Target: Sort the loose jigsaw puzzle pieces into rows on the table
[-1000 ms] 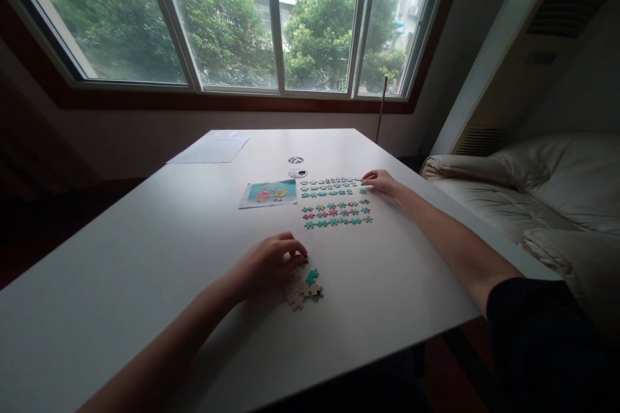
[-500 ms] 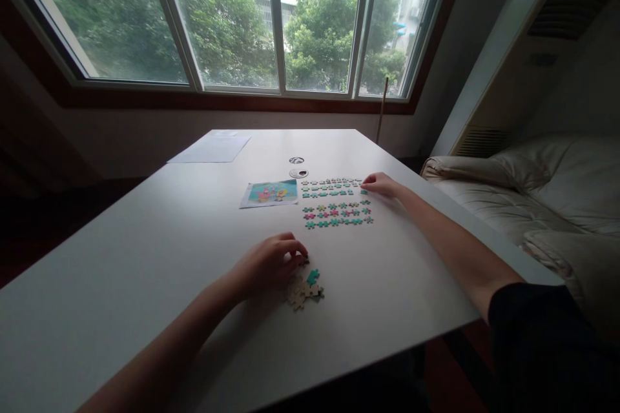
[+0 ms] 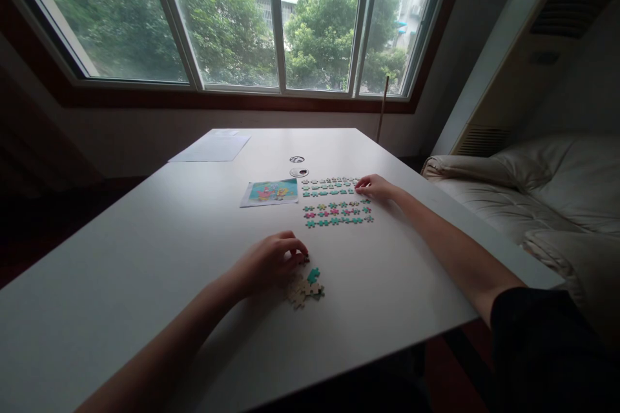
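My left hand hovers low over the white table, its fingers curled and closed around a dark-edged puzzle piece. Just below it lies a small heap of loose puzzle pieces, mostly grey-brown backs up, with one teal piece on the upper side. Further off, my right hand is pinched at the right end of the upper rows of puzzle pieces; the piece at its fingertips is mostly hidden. Nearer me are the lower rows of puzzle pieces, teal, pink and yellow.
A colourful cartoon picture sheet lies left of the rows. Two round cable-hole covers are set in the table behind it. White paper rests at the far left. A cream sofa stands along the right.
My right hand has shifted slightly left toward the end of the upper rows, and the teal piece by its fingertips is now covered. My left hand has barely moved.
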A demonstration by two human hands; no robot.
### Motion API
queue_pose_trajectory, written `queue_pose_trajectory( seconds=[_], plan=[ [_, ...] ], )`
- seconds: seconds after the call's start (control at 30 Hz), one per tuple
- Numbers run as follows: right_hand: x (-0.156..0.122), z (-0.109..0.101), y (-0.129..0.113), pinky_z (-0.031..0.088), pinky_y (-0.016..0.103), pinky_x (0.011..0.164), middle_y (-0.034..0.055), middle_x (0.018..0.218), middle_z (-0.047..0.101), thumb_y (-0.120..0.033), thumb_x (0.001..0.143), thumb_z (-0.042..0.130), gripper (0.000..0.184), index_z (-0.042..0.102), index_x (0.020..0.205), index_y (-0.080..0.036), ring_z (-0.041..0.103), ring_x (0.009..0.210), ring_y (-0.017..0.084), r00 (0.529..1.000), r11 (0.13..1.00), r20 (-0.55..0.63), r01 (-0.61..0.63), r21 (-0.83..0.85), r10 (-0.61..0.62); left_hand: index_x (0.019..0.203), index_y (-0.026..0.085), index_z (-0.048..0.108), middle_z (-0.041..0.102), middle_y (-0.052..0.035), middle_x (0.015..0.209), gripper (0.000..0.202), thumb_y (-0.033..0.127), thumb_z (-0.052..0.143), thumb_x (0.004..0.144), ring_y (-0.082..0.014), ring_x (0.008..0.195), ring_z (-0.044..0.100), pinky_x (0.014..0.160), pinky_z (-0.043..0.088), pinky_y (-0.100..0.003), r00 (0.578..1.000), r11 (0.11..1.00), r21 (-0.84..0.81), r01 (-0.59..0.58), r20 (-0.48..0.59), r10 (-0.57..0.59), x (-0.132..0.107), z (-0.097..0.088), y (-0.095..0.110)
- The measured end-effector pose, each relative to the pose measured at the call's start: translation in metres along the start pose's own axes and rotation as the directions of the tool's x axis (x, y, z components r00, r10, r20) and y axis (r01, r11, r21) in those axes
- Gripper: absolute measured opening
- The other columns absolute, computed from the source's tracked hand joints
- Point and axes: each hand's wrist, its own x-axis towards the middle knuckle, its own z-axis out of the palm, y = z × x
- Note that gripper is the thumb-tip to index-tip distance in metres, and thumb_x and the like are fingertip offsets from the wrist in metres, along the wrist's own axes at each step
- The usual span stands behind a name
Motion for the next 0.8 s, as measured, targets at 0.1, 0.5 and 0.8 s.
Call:
queue_pose_trajectory(
  seconds=[0.1, 0.5, 0.8],
  plan=[
    [-0.005, -0.002, -0.004, 0.04, 0.021, 0.059, 0.0042, 0.078, 0.067, -0.032, 0.072, 0.062, 0.025, 0.071, 0.088, -0.015, 0.055, 0.066, 0.012, 0.999, 1.0, -0.022, 0.025, -0.012, -0.025, 0.089, 0.021, 0.067, 0.06, -0.0032, 0.086, 0.021, 0.019, 0.048, 0.082, -0.0106, 0.065, 0.055, 0.062, 0.042, -0.021, 1.0, 1.0, 0.002, 0.002, 0.002, -0.002, 0.0, -0.001, 0.0],
    [-0.084, 0.032, -0.116, 0.044, 0.022, 0.064, 0.0041, 0.081, 0.066, -0.028, 0.08, 0.056, 0.019, 0.068, 0.089, -0.016, 0.055, 0.069, 0.011, 0.829, 0.841, 0.145, 0.527, 0.121, -0.54, 0.09, 0.022, 0.066, 0.06, -0.0027, 0.088, 0.019, 0.021, 0.049, 0.083, -0.0103, 0.064, 0.054, 0.063, 0.041, -0.021, 1.0, 0.999, 0.037, -0.012, 0.007, 0.012, -0.002, 0.001, 0.002],
    [-0.14, 0.06, -0.147, 0.044, 0.022, 0.073, 0.0031, 0.087, 0.057, -0.031, 0.077, 0.062, 0.021, 0.068, 0.095, -0.021, 0.054, 0.071, 0.009, 0.708, 0.765, 0.297, 0.623, 0.166, -0.641, 0.089, 0.023, 0.067, 0.06, -0.0022, 0.084, 0.018, 0.024, 0.05, 0.082, -0.0115, 0.065, 0.054, 0.061, 0.041, -0.022, 0.999, 0.993, 0.113, 0.039, -0.024, -0.037, -0.002, -0.001, -0.003]
  ],
)
